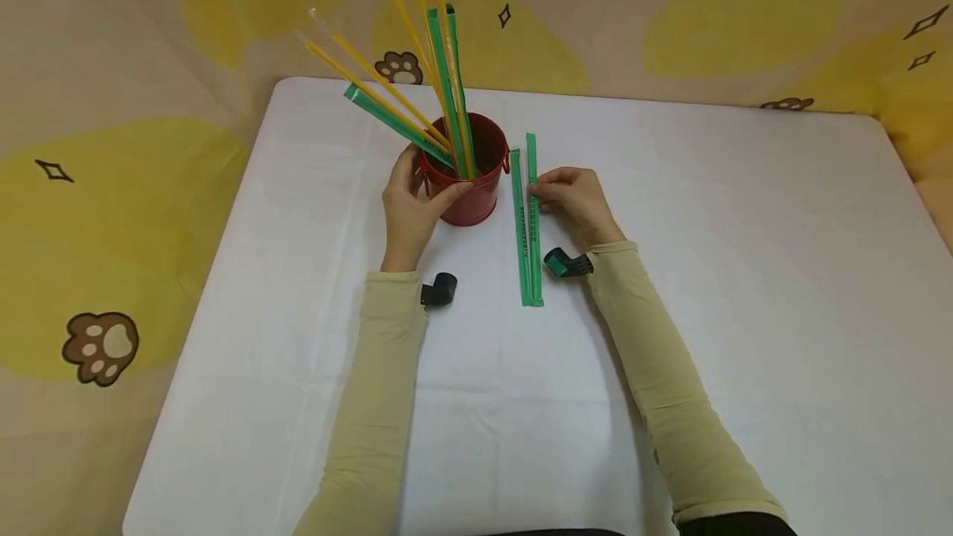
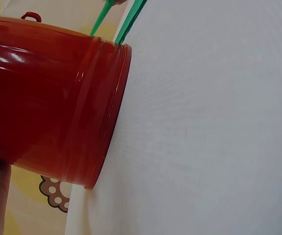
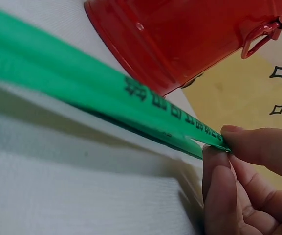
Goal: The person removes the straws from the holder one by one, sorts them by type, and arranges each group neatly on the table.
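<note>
A small red bucket (image 1: pixel 471 207) with side handles stands upright on the table. My left hand (image 1: pixel 409 209) grips it by its left side, thumb over the front rim. Inside lean several thin yellow straws (image 1: pixel 369 73) in clear wrappers and several long green packets (image 1: pixel 387 116). To the bucket's right, my right hand (image 1: pixel 577 198) pinches the upper part of a slim green packet (image 1: pixel 533 259) between thumb and fingers; black print (image 3: pixel 172 115) runs along it in the right wrist view. A second green packet (image 1: pixel 519 213) lies just left of it, almost parallel.
The white table (image 1: pixel 744 313) has its back edge just behind the bucket. A cloth backdrop (image 1: pixel 670 23) with yellow patches and paw prints rises behind and to the left. Small black wrist cameras (image 1: pixel 439 289) sit at both sleeve cuffs.
</note>
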{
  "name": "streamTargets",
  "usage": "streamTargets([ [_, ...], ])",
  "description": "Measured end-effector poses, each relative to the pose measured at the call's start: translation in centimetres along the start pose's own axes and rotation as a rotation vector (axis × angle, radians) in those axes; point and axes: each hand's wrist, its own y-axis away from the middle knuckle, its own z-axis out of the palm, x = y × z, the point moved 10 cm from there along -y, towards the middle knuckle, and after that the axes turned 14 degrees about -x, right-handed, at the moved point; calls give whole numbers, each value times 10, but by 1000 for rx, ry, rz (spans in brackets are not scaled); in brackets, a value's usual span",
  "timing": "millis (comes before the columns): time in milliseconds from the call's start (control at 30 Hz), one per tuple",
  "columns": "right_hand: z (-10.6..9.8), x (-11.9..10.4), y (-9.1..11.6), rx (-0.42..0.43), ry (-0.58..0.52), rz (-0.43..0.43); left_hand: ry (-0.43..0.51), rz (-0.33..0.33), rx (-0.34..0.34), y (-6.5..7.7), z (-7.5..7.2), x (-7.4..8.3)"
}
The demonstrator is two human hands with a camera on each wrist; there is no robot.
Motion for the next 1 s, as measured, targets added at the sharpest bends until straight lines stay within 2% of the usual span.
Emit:
streamTargets([
  [300, 4, -1, 0, 13, 38, -1, -14, -2, 7, 0, -2, 0],
  [467, 4, -2, 0, 37, 106, 0, -3, -16, 4, 0, -1, 1],
  [767, 2, -3, 1, 59, 150, -6, -4, -34, -15, 0, 2, 11],
  [1000, -1, -3, 2, 82, 225, 18, 8, -25, -8, -1, 1, 2],
])
